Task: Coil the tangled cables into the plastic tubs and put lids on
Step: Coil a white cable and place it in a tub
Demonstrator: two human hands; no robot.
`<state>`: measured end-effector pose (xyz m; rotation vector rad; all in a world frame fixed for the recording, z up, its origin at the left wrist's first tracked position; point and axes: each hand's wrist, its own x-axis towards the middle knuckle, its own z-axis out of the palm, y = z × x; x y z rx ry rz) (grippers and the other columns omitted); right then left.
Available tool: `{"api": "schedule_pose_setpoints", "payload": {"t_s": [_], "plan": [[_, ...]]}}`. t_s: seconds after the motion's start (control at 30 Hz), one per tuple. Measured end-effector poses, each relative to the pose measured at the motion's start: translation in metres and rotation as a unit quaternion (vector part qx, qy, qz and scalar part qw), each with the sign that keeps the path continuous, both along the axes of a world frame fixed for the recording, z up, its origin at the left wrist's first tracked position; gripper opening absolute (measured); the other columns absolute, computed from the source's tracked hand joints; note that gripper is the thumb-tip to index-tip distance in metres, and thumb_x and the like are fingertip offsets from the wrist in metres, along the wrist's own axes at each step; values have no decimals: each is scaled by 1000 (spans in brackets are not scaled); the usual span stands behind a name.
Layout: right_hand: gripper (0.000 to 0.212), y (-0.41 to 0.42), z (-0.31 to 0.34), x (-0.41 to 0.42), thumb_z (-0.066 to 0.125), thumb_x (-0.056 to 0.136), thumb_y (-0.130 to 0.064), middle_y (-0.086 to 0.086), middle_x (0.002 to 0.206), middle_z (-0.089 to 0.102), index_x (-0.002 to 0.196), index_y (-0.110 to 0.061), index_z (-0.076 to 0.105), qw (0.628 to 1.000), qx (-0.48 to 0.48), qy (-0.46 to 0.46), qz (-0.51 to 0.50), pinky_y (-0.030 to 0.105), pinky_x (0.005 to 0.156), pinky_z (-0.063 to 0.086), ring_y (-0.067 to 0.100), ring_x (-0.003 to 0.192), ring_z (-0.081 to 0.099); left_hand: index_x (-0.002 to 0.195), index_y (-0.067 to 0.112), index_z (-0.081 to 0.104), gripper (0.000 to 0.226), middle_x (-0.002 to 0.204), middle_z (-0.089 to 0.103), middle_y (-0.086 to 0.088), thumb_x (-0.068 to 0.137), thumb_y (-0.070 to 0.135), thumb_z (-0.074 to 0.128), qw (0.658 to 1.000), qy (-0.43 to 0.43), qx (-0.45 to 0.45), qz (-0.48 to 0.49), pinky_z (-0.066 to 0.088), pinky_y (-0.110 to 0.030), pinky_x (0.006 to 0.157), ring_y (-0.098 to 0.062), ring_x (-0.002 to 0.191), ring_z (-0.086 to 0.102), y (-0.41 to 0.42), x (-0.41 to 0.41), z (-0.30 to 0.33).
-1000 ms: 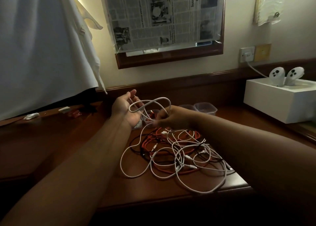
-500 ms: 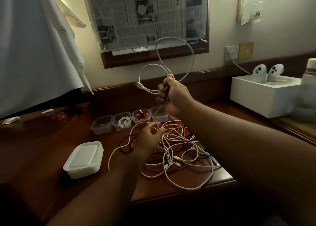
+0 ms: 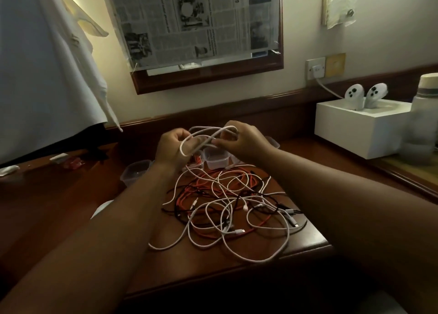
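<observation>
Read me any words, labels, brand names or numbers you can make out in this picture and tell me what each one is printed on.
Nothing here reads with certainty.
Newspaper sheet taped over the wood-framed mirror: headlines and columns show, but they are sideways and too blurred to read.
White wall socket with its yellow plate: no legible marking.
Two white handheld controllers on the white box: only dark buttons, no text.
Clear plastic tubs and tangled cables: no labels visible.

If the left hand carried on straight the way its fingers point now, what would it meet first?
Most likely the right hand. The left hand points rightward across the white cable loops that both hands grip, and the two are close together. Depth between them is hard to judge.
</observation>
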<state>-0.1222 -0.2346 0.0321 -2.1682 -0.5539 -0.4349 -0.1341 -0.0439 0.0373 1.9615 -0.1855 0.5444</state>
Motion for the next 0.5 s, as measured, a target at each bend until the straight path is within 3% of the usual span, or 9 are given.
{"api": "schedule_pose_setpoints", "payload": {"t_s": [0.07, 0.17, 0.23, 0.3, 0.33, 0.43, 0.5], "plan": [[45, 4, -1, -2, 76, 80, -47, -5, 97, 65, 112, -19, 62, 999, -27, 17, 29, 28, 73, 55, 10, 86, 63, 83, 12, 65, 13, 71, 62, -3, 85, 19, 76, 999, 22, -34, -10, 43, -20, 44, -9, 60, 55, 1, 3, 10], [41, 11, 1, -3, 76, 82, -43, -3, 97, 65, 111, -18, 62, 995, -83, 35, 39, 29, 76, 54, 11, 87, 62, 81, 20, 64, 15, 69, 57, 0, 88, 8, 69, 990, 62, -119, -38, 37, -20, 41, -9, 58, 46, -4, 2, 20], [40, 14, 3, -4, 73, 86, -42, -1, 96, 64, 115, -16, 63, 986, -157, 41, 22, 25, 71, 50, 12, 84, 59, 89, 19, 64, 17, 74, 58, -2, 90, 2, 62, 986, 70, -140, -55, 37, -19, 38, -10, 59, 46, -8, -1, 26], [40, 14, 3, -4, 70, 88, -42, -4, 88, 61, 115, -13, 66, 982, -171, 70, 27, 21, 63, 44, 8, 75, 55, 98, 16, 61, 22, 76, 57, -4, 91, -4, 54, 976, 90, -179, -81, 37, -17, 38, -10, 57, 47, -12, -3, 28], [38, 14, 2, -5, 70, 88, -41, -3, 86, 61, 111, -11, 68, 983, -147, 100, 47, 21, 62, 43, 8, 73, 55, 101, 14, 59, 23, 74, 55, -4, 92, -6, 50, 959, 107, -241, -107, 37, -16, 38, -8, 55, 46, -14, -2, 28], [23, 14, -4, -7, 67, 90, -38, 1, 83, 63, 93, -15, 70, 975, -84, 183, 93, 24, 64, 44, 10, 72, 56, 104, 8, 56, 22, 76, 48, -6, 96, -8, 42, 852, 169, -466, -170, 39, -15, 42, -7, 56, 46, -20, -1, 26], [22, 18, -11, -7, 64, 93, -37, 4, 85, 63, 95, -15, 69, 973, -106, 187, 88, 25, 65, 45, 14, 74, 56, 103, 6, 58, 20, 88, 49, -11, 97, -7, 43, 814, 193, -522, -167, 45, -15, 46, -11, 65, 48, -22, -1, 21]]}}
